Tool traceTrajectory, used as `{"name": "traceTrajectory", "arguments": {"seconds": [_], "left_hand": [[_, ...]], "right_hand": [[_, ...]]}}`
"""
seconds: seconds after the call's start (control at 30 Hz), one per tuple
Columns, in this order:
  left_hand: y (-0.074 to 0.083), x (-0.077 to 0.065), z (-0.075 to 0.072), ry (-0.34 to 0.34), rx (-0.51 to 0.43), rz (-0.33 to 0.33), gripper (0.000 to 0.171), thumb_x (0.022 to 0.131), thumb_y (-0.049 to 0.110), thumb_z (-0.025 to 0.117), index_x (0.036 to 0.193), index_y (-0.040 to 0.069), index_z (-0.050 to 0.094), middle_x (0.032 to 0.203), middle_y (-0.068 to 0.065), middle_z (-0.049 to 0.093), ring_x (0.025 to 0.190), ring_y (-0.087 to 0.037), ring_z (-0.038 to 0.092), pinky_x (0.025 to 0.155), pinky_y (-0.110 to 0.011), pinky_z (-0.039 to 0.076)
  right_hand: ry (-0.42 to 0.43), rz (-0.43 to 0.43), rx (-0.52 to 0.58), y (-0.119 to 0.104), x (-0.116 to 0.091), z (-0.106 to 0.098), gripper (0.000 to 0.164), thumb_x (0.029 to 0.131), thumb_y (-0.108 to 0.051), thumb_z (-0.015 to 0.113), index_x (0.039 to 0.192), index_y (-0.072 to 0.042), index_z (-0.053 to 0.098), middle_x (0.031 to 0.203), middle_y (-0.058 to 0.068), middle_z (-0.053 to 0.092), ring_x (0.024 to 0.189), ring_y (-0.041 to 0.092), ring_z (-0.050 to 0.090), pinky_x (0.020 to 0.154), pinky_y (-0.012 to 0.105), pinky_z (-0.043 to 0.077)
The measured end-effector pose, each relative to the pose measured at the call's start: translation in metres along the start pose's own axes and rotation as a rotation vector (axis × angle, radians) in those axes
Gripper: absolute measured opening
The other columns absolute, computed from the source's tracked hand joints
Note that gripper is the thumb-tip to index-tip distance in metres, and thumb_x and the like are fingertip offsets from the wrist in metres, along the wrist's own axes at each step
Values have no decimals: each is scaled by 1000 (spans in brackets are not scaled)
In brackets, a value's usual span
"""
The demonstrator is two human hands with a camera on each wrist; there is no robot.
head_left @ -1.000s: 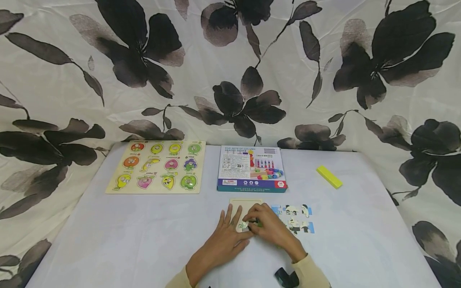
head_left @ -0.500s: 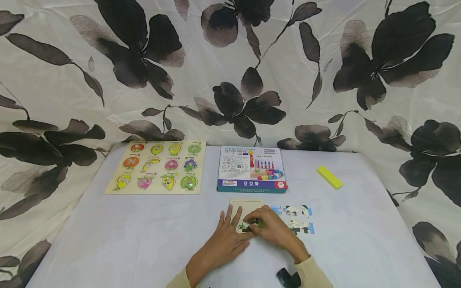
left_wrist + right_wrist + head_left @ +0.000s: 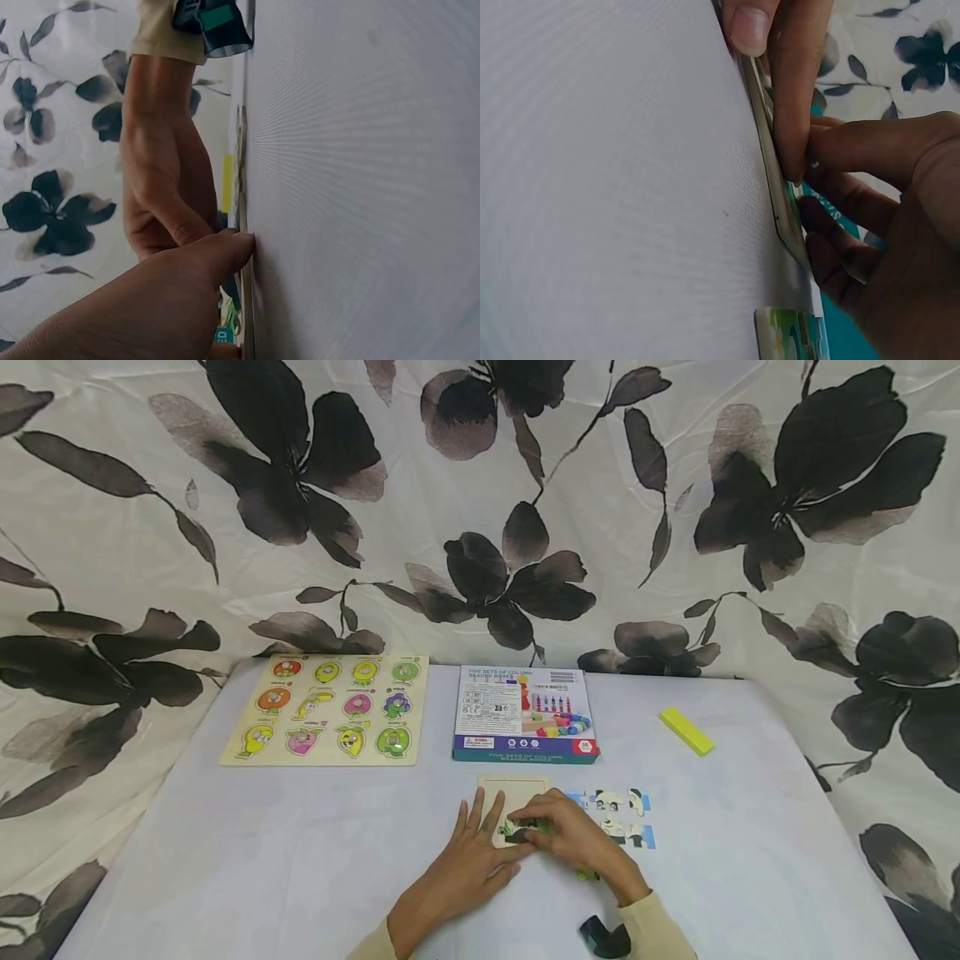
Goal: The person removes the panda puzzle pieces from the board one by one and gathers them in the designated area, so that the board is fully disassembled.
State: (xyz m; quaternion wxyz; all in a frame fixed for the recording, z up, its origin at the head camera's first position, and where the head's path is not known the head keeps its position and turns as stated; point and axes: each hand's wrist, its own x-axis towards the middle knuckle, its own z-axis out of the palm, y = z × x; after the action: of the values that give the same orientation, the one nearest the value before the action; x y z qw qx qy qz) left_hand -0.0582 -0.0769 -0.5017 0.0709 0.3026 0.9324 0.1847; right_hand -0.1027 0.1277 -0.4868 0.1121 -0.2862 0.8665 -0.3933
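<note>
Piece (image 3: 522, 832), green-and-dark print, lying flat.

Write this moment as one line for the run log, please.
left hand: flat on tray | right hand: pressing piece into tray | loose pieces: right of tray | box: behind tray

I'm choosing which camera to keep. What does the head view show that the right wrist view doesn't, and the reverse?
Only the head view shows the wooden fruit peg board, the yellow rectangular block and the loose panda puzzle pieces. Only the right wrist view shows the small wooden puzzle tray's thin edge up close, lying flat on the white tablecloth. Both show the left hand and right hand working at that tray.
</note>
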Motion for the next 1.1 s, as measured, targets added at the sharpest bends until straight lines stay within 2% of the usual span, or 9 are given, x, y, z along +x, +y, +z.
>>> {"name": "traceTrajectory", "arguments": {"seconds": [0.37,0.53,0.87,1.1], "left_hand": [[0,0,1,8,6,-1,35,98,36,52,132,41,56,155,-25,17,142,-50,-1,110,-67,9],[0,0,1,9,7,-2,36,98,37,51,134,42,54,155,-25,17,142,-49,-1,110,-66,10],[1,0,0,5,23,5,37,99,38,50,136,41,51,156,-24,17,142,-50,-1,110,-66,12],[2,0,-1,-7,12,4,38,100,37,48,137,42,49,156,-24,16,142,-50,-2,110,-67,12]], "right_hand": [[-14,-18,1,1,0,-1,32,84,-4,70,115,-11,71,103,-5,69,97,13,54,86,31,45],[-9,11,18,1,-1,-2,29,86,-4,68,114,-10,71,103,-6,69,99,12,54,89,32,45],[34,-33,-13,4,1,-1,26,86,-4,68,111,-11,73,98,-6,69,91,12,54,82,29,45],[56,3,62,7,3,0,24,88,-4,66,109,-12,74,93,-7,69,87,9,53,79,28,44]]}}
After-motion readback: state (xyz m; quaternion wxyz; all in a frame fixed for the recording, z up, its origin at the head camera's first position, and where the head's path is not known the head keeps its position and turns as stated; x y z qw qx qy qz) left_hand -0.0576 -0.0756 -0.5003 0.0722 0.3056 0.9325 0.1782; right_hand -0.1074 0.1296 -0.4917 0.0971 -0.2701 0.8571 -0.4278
